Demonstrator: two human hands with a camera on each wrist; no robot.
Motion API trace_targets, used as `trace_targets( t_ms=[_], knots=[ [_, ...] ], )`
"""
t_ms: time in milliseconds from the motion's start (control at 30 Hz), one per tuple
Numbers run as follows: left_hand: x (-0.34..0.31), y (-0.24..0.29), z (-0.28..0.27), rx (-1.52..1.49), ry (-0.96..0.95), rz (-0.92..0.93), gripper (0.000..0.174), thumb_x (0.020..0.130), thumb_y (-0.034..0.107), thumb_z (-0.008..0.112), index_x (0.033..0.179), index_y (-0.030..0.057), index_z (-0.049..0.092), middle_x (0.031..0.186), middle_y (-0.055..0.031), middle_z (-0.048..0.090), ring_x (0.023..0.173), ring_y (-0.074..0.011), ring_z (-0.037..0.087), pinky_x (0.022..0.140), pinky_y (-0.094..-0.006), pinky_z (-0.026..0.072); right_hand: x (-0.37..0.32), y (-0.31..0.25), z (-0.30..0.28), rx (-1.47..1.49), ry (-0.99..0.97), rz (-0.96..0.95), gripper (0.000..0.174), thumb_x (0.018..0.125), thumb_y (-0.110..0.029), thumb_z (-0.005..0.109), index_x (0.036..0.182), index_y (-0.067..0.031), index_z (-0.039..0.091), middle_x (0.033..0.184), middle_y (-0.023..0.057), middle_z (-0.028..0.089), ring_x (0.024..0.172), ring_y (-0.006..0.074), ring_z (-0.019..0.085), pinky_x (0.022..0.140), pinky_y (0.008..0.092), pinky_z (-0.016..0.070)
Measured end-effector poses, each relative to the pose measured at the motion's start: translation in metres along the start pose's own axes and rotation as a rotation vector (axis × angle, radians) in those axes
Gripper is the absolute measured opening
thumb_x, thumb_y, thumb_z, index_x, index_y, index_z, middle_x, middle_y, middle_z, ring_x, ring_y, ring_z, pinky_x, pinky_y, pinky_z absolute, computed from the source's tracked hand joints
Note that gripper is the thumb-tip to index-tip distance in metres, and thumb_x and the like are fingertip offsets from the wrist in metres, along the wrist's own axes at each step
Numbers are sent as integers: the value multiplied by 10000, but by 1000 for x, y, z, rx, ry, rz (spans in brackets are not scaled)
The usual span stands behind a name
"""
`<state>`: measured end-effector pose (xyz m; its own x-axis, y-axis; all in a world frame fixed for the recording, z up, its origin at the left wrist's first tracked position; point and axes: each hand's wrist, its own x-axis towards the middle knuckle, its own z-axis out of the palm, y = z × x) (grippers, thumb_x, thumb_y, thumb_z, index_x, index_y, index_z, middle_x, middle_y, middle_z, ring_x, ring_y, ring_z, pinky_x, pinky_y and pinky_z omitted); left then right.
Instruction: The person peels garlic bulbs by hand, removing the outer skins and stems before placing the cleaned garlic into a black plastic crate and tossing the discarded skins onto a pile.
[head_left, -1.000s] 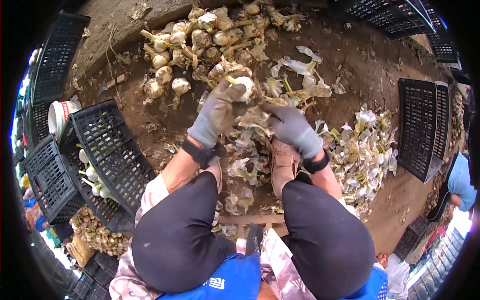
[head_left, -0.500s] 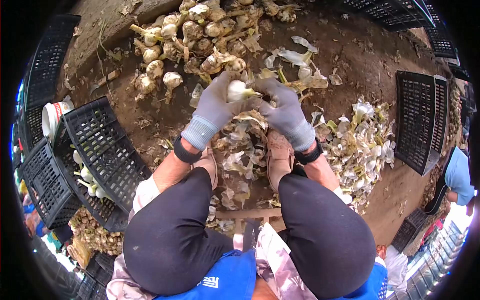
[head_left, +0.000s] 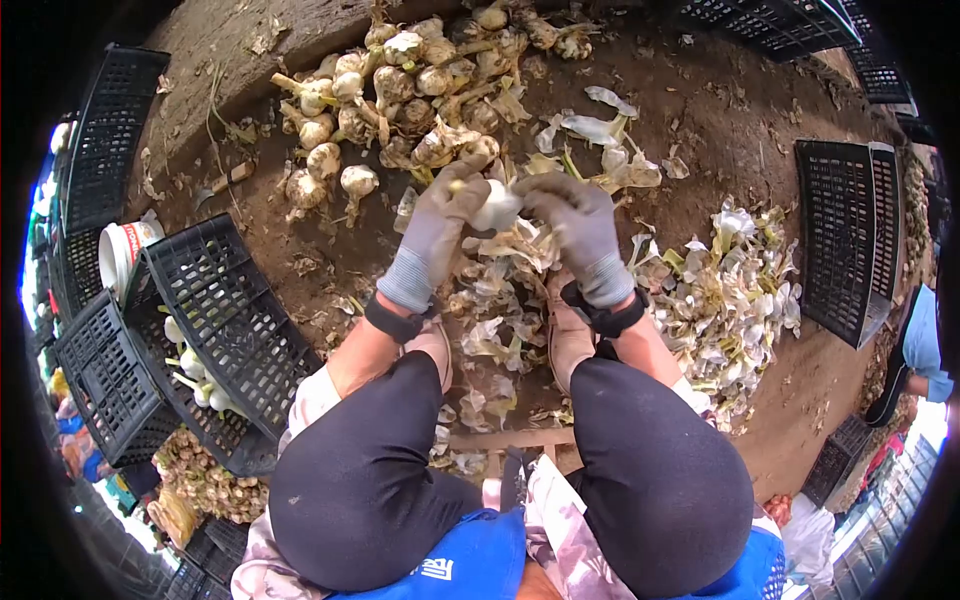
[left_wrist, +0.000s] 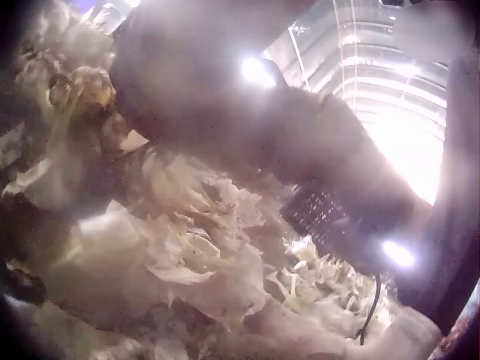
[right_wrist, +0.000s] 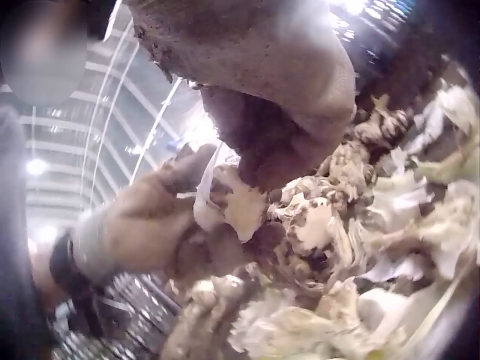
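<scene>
Between the two gloved hands is a white garlic bulb (head_left: 497,206), its outside pale and clean. The left hand (head_left: 436,222) grips it from the left with curled fingers, the stem end by the thumb. On its right side the right hand (head_left: 577,226) pinches at the bulb with bent fingers. In the right wrist view a loose white skin (right_wrist: 207,196) stands out beside the left hand (right_wrist: 142,225), and the right hand (right_wrist: 262,75) arches above. The left wrist view is blurred by a large dark shape.
Unpeeled garlic (head_left: 395,85) is heaped ahead. Peeled skins (head_left: 725,300) are piled at the right, with more between the shoes. Black crates (head_left: 225,320) stand left, one (head_left: 845,240) right. A white bucket (head_left: 120,255) and a wooden-handled tool (head_left: 232,177) lie left; a person's leg (head_left: 905,350) is right.
The right hand came in to the bulb from the right. The bulb has turned in the left hand, its stem pointing right half a second ago and left now.
</scene>
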<state>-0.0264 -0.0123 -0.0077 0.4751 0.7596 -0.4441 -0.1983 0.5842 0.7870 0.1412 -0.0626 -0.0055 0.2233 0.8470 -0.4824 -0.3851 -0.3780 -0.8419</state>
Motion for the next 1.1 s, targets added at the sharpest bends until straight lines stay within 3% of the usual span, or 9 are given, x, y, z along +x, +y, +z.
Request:
trace_targets(
  t_ms=[67, 167, 233, 267, 467, 533, 633, 700, 1100],
  knots=[
    [3, -16, -7, 96, 37, 72, 408, 911, 227, 541, 1244, 8, 456, 1064, -64, 578, 910, -137, 590, 712, -274, 525, -2, 14, 6, -383, -219, -640, 131, 817, -34, 580, 925, 5, 644, 852, 94, 657, 726, 171, 621, 704, 243, 492],
    [14, -24, -12, -127, 203, 45, 322, 926, 216, 507, 1180, 18, 502, 1141, -122, 579, 931, -187, 605, 693, -336, 540, 5, 3, -1, -502, -170, -793, 105, 786, -63, 623, 872, -3, 623, 864, 114, 636, 707, 194, 619, 660, 273, 496],
    [4, 2, -1, -256, 123, 18, 321, 922, 232, 513, 1168, 26, 506, 1141, -129, 584, 925, -190, 609, 673, -351, 548, 14, 2, -23, -436, 169, -604, 96, 787, -96, 638, 840, -17, 622, 834, 112, 638, 700, 216, 619, 612, 305, 491],
    [0, 11, 2, -381, 41, -13, 320, 918, 247, 520, 1156, 34, 510, 1140, -137, 589, 920, -194, 613, 653, -366, 556, 29, 1, -46, -922, 396, -724, 200, 798, -151, 646, 954, -29, 619, 828, 112, 646, 727, 223, 633, 614, 293, 494],
    [5, -5, -10, -424, -25, -78, 451, 900, 393, 524, 1113, -4, 545, 1028, -112, 619, 854, -169, 605, 716, -337, 536, 4, -10, -47, -1107, 94, -418, 449, 810, -227, 662, 1206, -51, 545, 933, 133, 667, 821, 214, 646, 647, 273, 496],
    [5, -5, -3, -336, 87, 8, 434, 912, 368, 523, 1083, -29, 564, 984, -94, 620, 822, -161, 596, 741, -318, 521, -8, -19, -14, -127, -170, -6, 485, 806, -228, 679, 1224, -29, 532, 999, 108, 660, 854, 155, 628, 670, 257, 489],
    [6, -5, 12, -273, 174, 67, 305, 918, 204, 513, 1100, -37, 554, 997, -105, 619, 832, -170, 600, 711, -290, 521, -8, -17, 18, -146, -141, 86, 514, 781, -215, 720, 1181, 43, 525, 1008, 68, 621, 855, 102, 576, 707, 247, 485],
    [6, -2, 16, -277, 200, 45, 232, 905, 76, 499, 1100, -36, 553, 1010, -109, 613, 848, -180, 599, 703, -252, 513, -7, -15, 24, -101, -118, 39, 499, 784, -214, 720, 1171, 39, 531, 999, 68, 623, 849, 99, 576, 705, 241, 483],
    [9, -2, 7, -446, 166, -37, 353, 972, 194, 373, 1189, -61, 486, 1116, -145, 574, 971, -230, 580, 868, -360, 483, 8, 9, -5, 75, -203, 41, 473, 819, -40, 609, 1239, 102, 446, 1140, 137, 579, 993, 164, 590, 822, 249, 478]
  ],
)
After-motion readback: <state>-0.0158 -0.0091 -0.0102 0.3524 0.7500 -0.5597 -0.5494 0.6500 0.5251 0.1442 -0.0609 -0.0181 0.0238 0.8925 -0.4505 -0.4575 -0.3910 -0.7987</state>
